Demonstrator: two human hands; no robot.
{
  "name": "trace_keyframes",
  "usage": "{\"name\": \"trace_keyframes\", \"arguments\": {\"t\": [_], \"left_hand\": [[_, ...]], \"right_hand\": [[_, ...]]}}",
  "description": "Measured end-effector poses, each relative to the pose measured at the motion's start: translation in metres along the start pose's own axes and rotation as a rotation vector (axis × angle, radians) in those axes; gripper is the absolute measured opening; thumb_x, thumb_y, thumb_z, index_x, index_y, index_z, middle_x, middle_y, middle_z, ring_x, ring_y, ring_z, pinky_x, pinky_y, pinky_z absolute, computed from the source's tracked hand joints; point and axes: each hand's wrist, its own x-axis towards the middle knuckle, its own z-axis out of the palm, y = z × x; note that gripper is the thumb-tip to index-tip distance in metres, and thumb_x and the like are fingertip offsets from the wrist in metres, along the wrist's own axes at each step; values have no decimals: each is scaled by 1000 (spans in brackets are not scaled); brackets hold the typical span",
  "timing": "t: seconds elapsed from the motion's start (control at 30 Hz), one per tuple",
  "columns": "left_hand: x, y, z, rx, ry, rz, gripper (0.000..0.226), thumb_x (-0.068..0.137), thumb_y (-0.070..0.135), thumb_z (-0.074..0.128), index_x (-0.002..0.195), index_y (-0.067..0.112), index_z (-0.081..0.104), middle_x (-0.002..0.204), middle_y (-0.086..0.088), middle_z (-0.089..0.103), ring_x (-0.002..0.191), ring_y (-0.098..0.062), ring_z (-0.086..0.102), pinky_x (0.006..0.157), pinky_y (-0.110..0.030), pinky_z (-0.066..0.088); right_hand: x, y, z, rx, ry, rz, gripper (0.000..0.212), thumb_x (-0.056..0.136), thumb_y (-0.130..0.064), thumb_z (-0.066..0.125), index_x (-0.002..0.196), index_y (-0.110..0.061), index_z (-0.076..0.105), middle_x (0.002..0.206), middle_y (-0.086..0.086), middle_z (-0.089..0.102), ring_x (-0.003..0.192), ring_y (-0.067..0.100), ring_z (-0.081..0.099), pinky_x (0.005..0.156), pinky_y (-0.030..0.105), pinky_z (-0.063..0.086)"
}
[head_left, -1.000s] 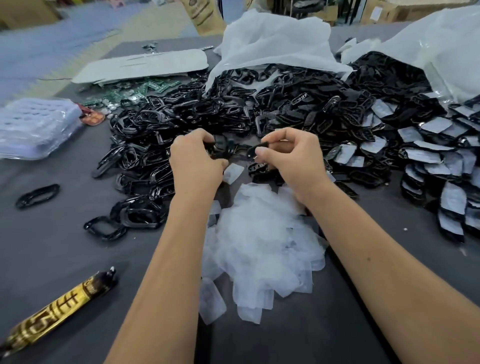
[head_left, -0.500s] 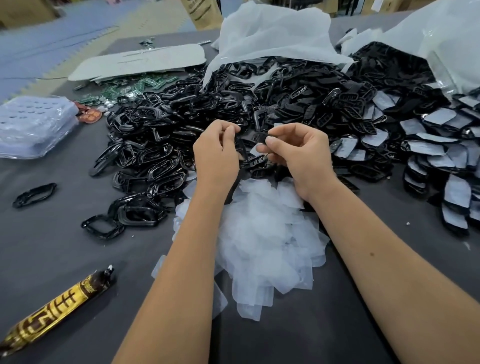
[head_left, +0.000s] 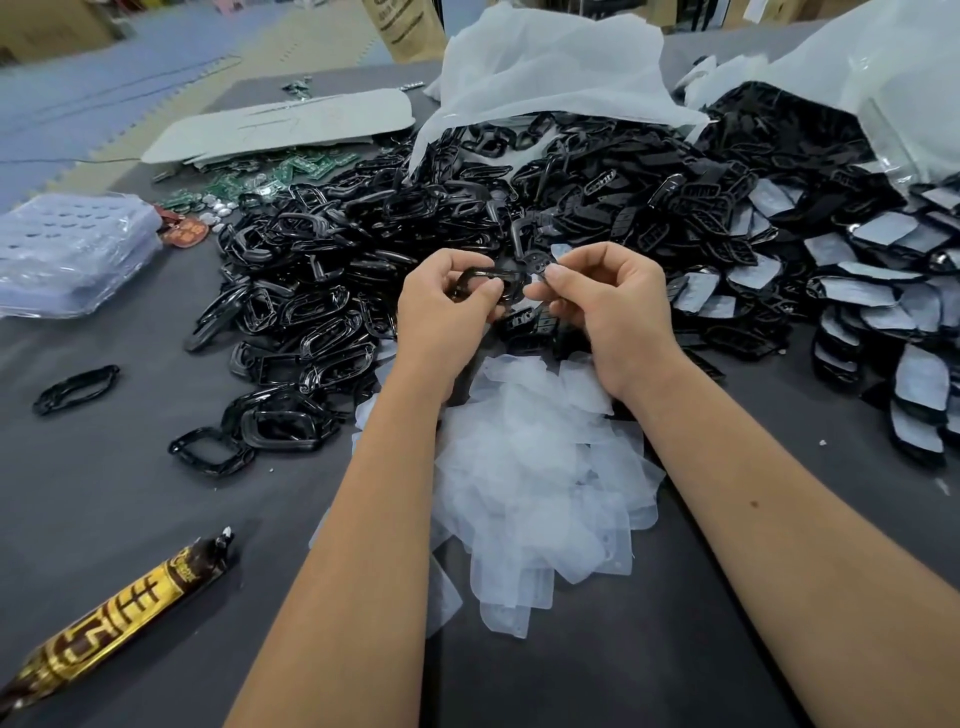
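My left hand (head_left: 441, 306) grips a black plastic frame (head_left: 488, 278) between thumb and curled fingers, just above the table. My right hand (head_left: 608, 301) pinches a small black button pad (head_left: 535, 266) at the frame's right end. Both hands hover over a heap of clear film pieces (head_left: 530, 467). Behind them spreads a big pile of black frames (head_left: 332, 270). Whether the pad touches the frame is hard to tell.
Black pads backed with white film (head_left: 883, 312) lie at the right. A gold and brown tube (head_left: 109, 608) lies at the front left, a lone frame (head_left: 75, 388) left, a plastic-wrapped tray (head_left: 67, 249) far left. White bags (head_left: 545, 67) and green circuit boards (head_left: 270, 176) sit behind.
Both hands have lifted slightly and come together. The left hand now shows a black frame in its grip, and the right hand pinches a button pad beside it.
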Motion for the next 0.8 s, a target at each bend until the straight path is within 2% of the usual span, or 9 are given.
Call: {"name": "trace_keyframes", "arguments": {"t": [0.13,0.3,0.4,0.47,0.53,0.6,0.7,0.8], "left_hand": [[0,3,0,-126,-10,-33,18,97,-3,63,107,9,72,93,-9,74,73,-14,74,74,-26,59],[-1,3,0,-224,-20,-61,20,97,-8,61,109,5,70,95,-12,71,84,-20,75,75,-22,59],[0,1,-1,-206,-45,-41,27,93,-10,66,113,9,70,88,-6,69,80,-21,77,77,-24,60],[1,0,-1,-193,-113,-12,42,89,-15,64,119,13,70,86,-6,64,83,-25,77,83,-31,61],[1,-1,-1,-152,-195,28,57,83,-18,60,124,21,70,88,-7,55,80,-20,73,84,-32,61],[0,0,0,-80,-245,75,64,81,-15,57,124,28,73,89,-6,50,77,-13,66,82,-31,61],[-2,0,1,-3,-273,127,55,86,-5,61,121,35,74,86,-6,57,75,-15,68,83,-39,63],[-3,-2,3,6,-222,130,31,97,3,61,119,21,73,87,0,72,73,-18,74,78,-37,62]], "right_hand": [[1,2,0,7,3,-11,12,94,7,67,102,0,65,86,16,72,81,24,78,65,25,56],[3,2,-2,34,-3,-14,38,94,13,59,123,-9,69,92,4,61,78,21,76,69,23,56],[3,2,-1,26,-24,-8,43,94,16,56,122,-12,72,86,1,57,75,18,74,70,22,56],[3,3,-1,-7,-52,-17,41,94,16,56,119,-12,74,81,0,59,74,16,72,71,22,55],[3,2,-1,-50,-81,-30,38,95,14,55,115,-11,75,79,3,66,75,15,72,71,22,55],[2,2,0,-64,-95,-35,36,95,14,55,112,-11,76,77,3,71,77,15,73,72,23,56],[1,1,0,-61,-105,-40,34,96,14,57,110,-10,76,78,4,72,80,20,74,75,26,58],[0,1,0,-44,-110,-46,30,95,14,59,112,-7,73,81,4,64,80,21,75,76,26,59]]}}
